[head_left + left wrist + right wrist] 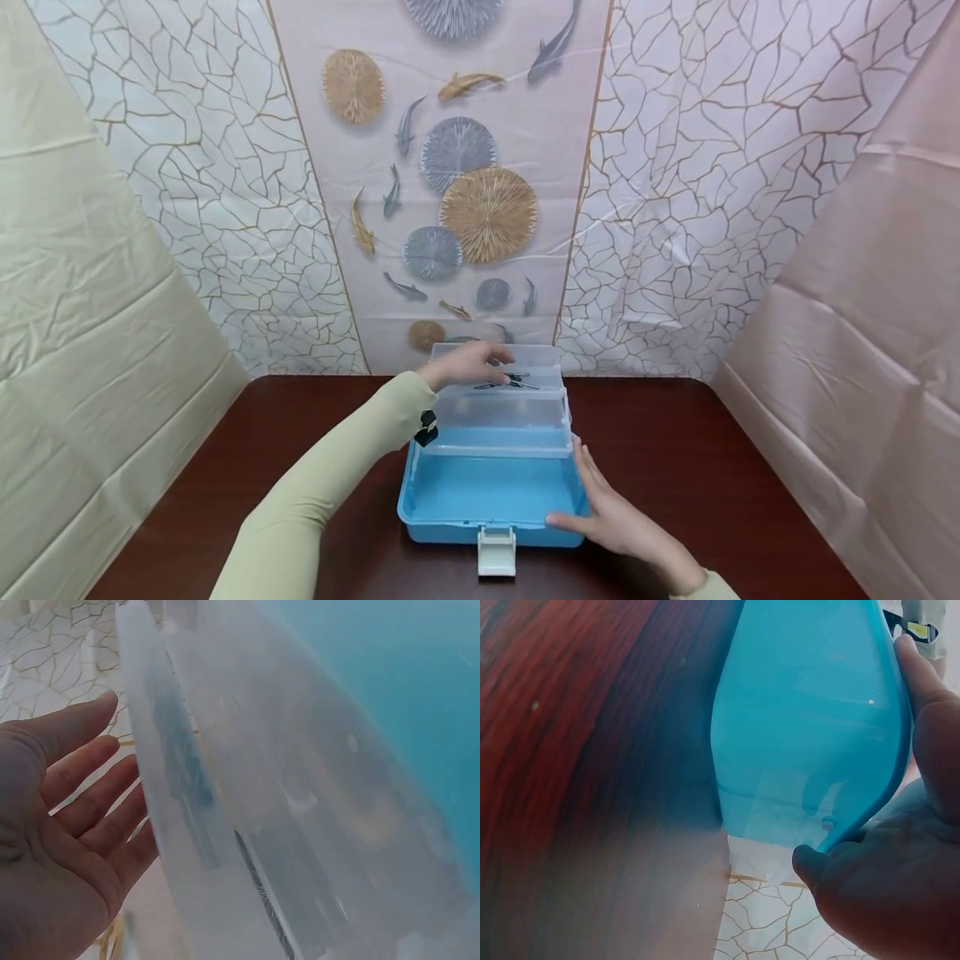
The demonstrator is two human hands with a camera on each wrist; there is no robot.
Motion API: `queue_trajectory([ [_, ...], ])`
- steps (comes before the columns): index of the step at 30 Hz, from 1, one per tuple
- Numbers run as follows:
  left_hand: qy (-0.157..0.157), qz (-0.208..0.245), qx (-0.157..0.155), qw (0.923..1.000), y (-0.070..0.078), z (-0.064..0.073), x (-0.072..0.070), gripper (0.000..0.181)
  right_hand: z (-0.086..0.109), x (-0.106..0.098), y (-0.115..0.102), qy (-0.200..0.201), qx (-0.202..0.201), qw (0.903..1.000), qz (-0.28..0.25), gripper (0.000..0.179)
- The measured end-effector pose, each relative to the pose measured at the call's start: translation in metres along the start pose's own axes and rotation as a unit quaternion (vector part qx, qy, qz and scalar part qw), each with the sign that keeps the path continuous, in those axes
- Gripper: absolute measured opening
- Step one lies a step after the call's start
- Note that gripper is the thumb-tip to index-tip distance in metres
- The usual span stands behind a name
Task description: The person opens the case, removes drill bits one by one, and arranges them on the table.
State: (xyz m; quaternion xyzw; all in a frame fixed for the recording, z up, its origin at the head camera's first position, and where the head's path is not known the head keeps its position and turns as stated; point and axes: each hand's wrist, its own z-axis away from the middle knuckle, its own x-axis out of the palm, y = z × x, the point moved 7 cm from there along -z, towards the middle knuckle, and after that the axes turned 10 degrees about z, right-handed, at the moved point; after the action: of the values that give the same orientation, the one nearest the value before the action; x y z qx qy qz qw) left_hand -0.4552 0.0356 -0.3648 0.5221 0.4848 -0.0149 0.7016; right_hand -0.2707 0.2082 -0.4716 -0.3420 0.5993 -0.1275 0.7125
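Note:
A blue storage box stands with its clear folding trays raised at the back. Its pale latch hangs down in front. Several thin dark items with shiny shafts lie in the upper tray, blurred through the plastic in the left wrist view; I cannot tell their kind. My left hand hovers over that tray with loosely bent fingers, holding nothing. At the box's right front corner rests my right hand, its thumb on the front rim and its straight fingers along the side wall.
The box sits on a dark red-brown wooden table. A patterned cloth hangs behind it, and beige cloth walls close in both sides. A small black device is worn at the left wrist.

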Motion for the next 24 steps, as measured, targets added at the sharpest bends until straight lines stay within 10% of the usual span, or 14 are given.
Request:
queue_trajectory([
  [13, 0.040, -0.124, 0.049, 0.9903, -0.001, -0.002, 0.011, 0.026, 0.000, 0.001, 0.001, 0.006, 0.005, 1.0000, -0.002, 0.117],
  [24, 0.008, -0.119, 0.038, 0.9921, -0.001, -0.004, 0.013, 0.025, -0.001, 0.001, 0.001, 0.008, -0.001, 1.0000, 0.001, 0.117],
])
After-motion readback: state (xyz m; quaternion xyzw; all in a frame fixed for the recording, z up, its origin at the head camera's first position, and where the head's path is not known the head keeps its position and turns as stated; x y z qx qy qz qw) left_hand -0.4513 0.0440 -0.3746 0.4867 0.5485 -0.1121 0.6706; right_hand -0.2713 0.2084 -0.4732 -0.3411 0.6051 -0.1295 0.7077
